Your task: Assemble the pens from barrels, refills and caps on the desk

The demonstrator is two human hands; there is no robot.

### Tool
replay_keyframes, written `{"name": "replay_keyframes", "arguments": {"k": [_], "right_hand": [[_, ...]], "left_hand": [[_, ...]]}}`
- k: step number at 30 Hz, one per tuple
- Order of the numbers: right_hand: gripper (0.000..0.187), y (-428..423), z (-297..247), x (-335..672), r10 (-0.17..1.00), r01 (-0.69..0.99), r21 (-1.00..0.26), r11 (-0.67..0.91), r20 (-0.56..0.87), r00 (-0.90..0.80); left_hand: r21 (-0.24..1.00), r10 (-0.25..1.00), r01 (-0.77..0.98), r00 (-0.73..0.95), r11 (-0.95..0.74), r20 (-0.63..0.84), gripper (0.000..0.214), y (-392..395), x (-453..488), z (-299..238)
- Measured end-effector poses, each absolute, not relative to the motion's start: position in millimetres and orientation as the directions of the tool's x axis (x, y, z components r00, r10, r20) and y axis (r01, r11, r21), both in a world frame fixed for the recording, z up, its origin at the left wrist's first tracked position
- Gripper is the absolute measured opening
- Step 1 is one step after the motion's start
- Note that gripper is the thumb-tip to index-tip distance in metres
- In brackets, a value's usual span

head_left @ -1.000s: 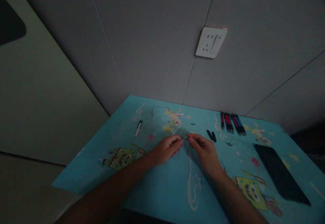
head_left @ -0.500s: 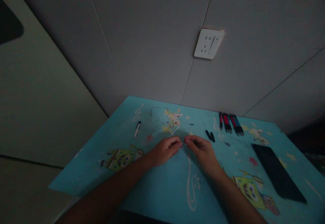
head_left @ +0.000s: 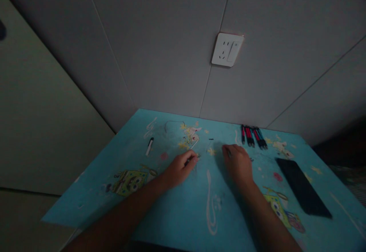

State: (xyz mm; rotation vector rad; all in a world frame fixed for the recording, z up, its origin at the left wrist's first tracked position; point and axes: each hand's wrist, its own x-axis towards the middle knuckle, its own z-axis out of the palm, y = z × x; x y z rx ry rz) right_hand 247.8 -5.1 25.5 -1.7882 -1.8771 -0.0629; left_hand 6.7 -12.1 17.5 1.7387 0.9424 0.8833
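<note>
My left hand is closed over the middle of the table, its fingers pinched together. A thin white rod, much like a pen refill, sticks out beyond its fingers, and a dark bit shows at the fingertips. To the right, my right hand rests low over the tabletop with its fingers curled down. Something dark shows by those fingers, too small to name. The two short black pieces that lay there are covered by this hand. A tiny black part lies between and beyond the hands.
A short white-and-black piece lies at the left. Several pens, red, blue and black, lie in a row at the back right. A dark flat slab is on the right. The blue cartoon-printed table meets a wall with a socket.
My hands have come apart. The right one has moved right and forward onto the black pieces, while the left stays near its place with the rod. The view has shifted slightly.
</note>
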Motion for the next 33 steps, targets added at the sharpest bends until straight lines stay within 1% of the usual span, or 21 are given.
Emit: {"name": "replay_keyframes", "arguments": {"k": [2,4,6,8,10,11,13,15,16,17,18,19,21,23,25,29,33], "right_hand": [[0.028,0,20,266,0.913,0.987,-0.163,-0.005,0.402,0.071],[0.027,2,15,277,0.922,0.995,-0.076,-0.072,0.375,0.095],[0.026,2,10,281,0.926,0.995,-0.048,-0.089,0.363,0.100],[0.025,2,8,280,0.921,0.995,-0.073,-0.075,0.377,0.097],[0.025,3,8,275,0.912,0.985,-0.169,-0.031,0.399,0.097],[0.026,3,9,272,0.913,0.968,-0.252,0.004,0.397,0.099],[0.030,3,12,263,0.934,0.868,-0.488,0.092,0.344,0.095],[0.034,1,16,252,0.969,0.641,-0.755,0.134,0.237,0.077],[0.035,-1,18,246,0.982,0.499,-0.858,0.124,0.177,0.060],[0.036,-3,20,239,0.992,0.360,-0.927,0.100,0.123,0.040],[0.037,-6,21,232,0.997,0.240,-0.968,0.073,0.079,0.017],[0.039,-8,21,226,0.999,0.144,-0.988,0.048,0.049,-0.002],[0.042,-13,21,215,0.999,0.010,-1.000,0.021,0.020,-0.026],[0.042,-16,21,207,0.999,-0.084,-0.996,0.010,0.013,-0.031],[0.037,-19,23,203,0.999,-0.149,-0.989,0.004,0.009,-0.032],[0.024,-23,29,201,0.997,-0.182,-0.983,-0.003,0.011,-0.072],[0.024,-24,31,201,0.998,-0.166,-0.986,0.012,0.022,-0.056]], "left_hand": [[0.941,0.887,0.218,0.438,-0.261,0.144,0.027,-13,7,17],[0.942,0.890,0.219,0.433,-0.256,0.141,0.028,-13,8,17],[0.945,0.900,0.212,0.412,-0.247,0.143,0.030,-13,8,17],[0.953,0.911,0.202,0.389,-0.227,0.135,0.031,-12,8,17],[0.958,0.916,0.192,0.379,-0.215,0.130,0.030,-11,8,17],[0.958,0.917,0.190,0.375,-0.217,0.134,0.030,-10,8,17],[0.956,0.918,0.186,0.368,-0.228,0.148,0.030,-10,8,17],[0.960,0.919,0.180,0.371,-0.215,0.136,0.029,-10,8,17],[0.964,0.917,0.175,0.380,-0.200,0.121,0.028,-10,8,17],[0.967,0.913,0.170,0.392,-0.189,0.110,0.028,-11,8,17],[0.968,0.909,0.166,0.402,-0.188,0.108,0.029,-11,8,18],[0.966,0.904,0.162,0.410,-0.199,0.118,0.030,-11,8,19],[0.956,0.893,0.161,0.420,-0.247,0.160,0.031,-11,7,21],[0.944,0.888,0.172,0.421,-0.280,0.187,0.033,-12,7,22],[0.939,0.886,0.192,0.427,-0.287,0.183,0.035,-12,6,23],[0.932,0.876,0.234,0.460,-0.275,0.143,0.040,-13,6,24],[0.933,0.864,0.244,0.489,-0.263,0.116,0.040,-15,6,25]]}}
